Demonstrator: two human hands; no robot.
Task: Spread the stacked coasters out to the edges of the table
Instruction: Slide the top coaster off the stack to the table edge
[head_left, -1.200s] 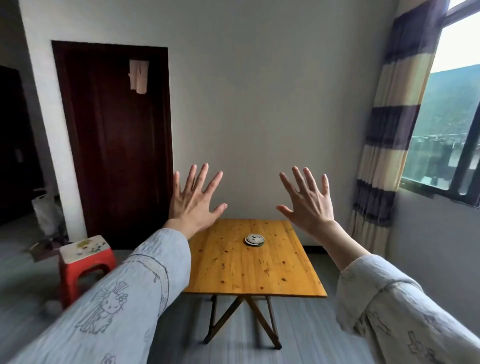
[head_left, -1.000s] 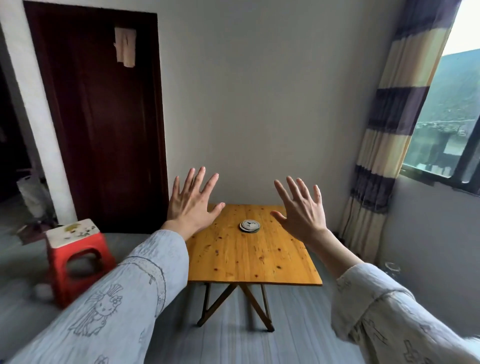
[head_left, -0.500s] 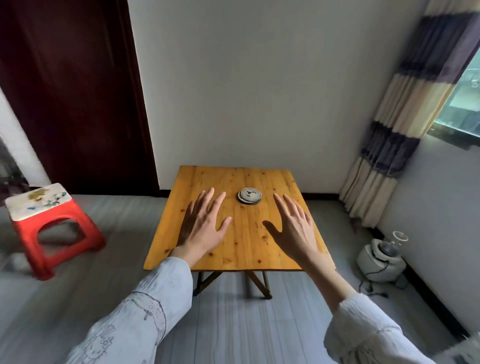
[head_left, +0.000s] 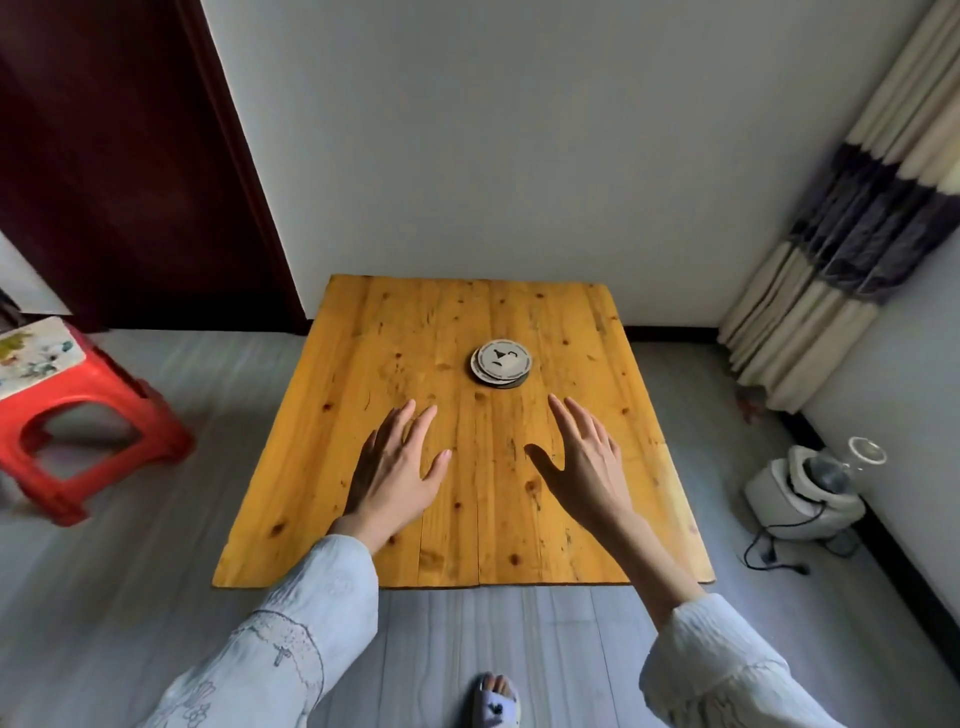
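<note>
A small stack of round grey coasters (head_left: 502, 361) lies slightly fanned on the wooden table (head_left: 363, 374), a little right of its middle and toward the far side. My left hand (head_left: 395, 467) hovers palm down over the near half of the table, fingers apart and holding nothing. My right hand (head_left: 582, 462) is beside it on the right, also spread and empty. Both hands are a short way nearer than the stack and do not touch it.
A red plastic stool (head_left: 67, 415) stands on the floor to the left. A white appliance with a cord (head_left: 805, 488) sits by the right wall under a striped curtain (head_left: 852, 228). A dark door (head_left: 119, 171) is at the back left. My slippered foot (head_left: 496, 699) shows below.
The view has tilted down and moved closer to the table. Both hands have dropped from raised in front of the wall to just over the table top, still spread.
</note>
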